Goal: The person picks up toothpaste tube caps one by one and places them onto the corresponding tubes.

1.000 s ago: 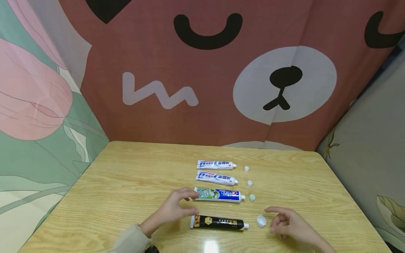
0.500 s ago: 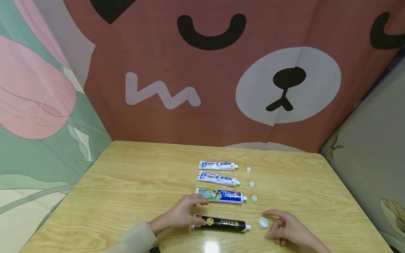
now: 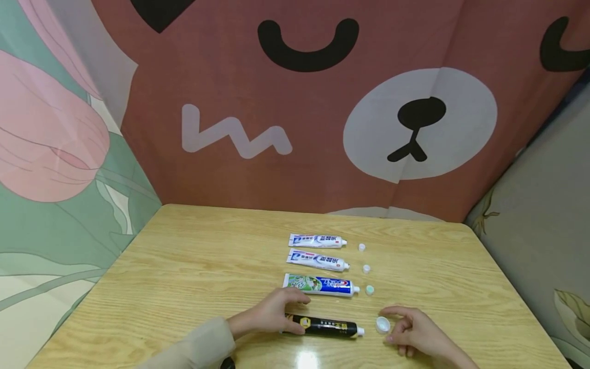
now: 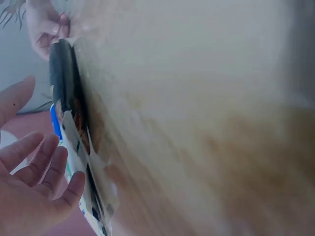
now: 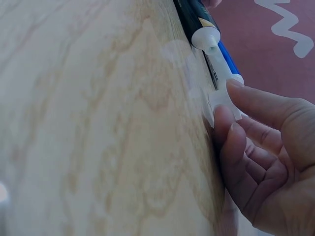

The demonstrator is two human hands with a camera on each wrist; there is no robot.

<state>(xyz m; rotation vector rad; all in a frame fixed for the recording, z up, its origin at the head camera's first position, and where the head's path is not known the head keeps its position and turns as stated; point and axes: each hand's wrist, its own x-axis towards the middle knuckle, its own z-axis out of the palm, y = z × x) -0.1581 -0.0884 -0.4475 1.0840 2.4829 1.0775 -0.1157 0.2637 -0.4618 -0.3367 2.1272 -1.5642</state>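
A black toothpaste tube [image 3: 329, 326] lies uncapped near the table's front, nozzle to the right. Over its tail end is my left hand [image 3: 274, 310], thumb at the tube's near side. In the left wrist view my left hand's fingers [image 4: 51, 172] are spread beside the tubes, not gripping. A large white cap [image 3: 382, 324] rests just right of the nozzle. My right hand [image 3: 417, 330] is beside it, with thumb and forefinger on either side; in the right wrist view the same cap [image 5: 222, 101] shows between the fingertips, apparently not pinched.
Behind lie a blue-and-green toothpaste tube [image 3: 332, 286] and two white toothpaste tubes, one nearer [image 3: 318, 260] and one farther [image 3: 318, 241]. Small caps, green [image 3: 370, 290] and white [image 3: 366, 268], sit by their nozzles. The wooden table [image 3: 184, 266] meets a printed curtain [image 3: 295, 179] behind.
My left hand has moved right and over the black tube's tail. My right hand has shifted slightly left, bringing its fingers to the large cap.
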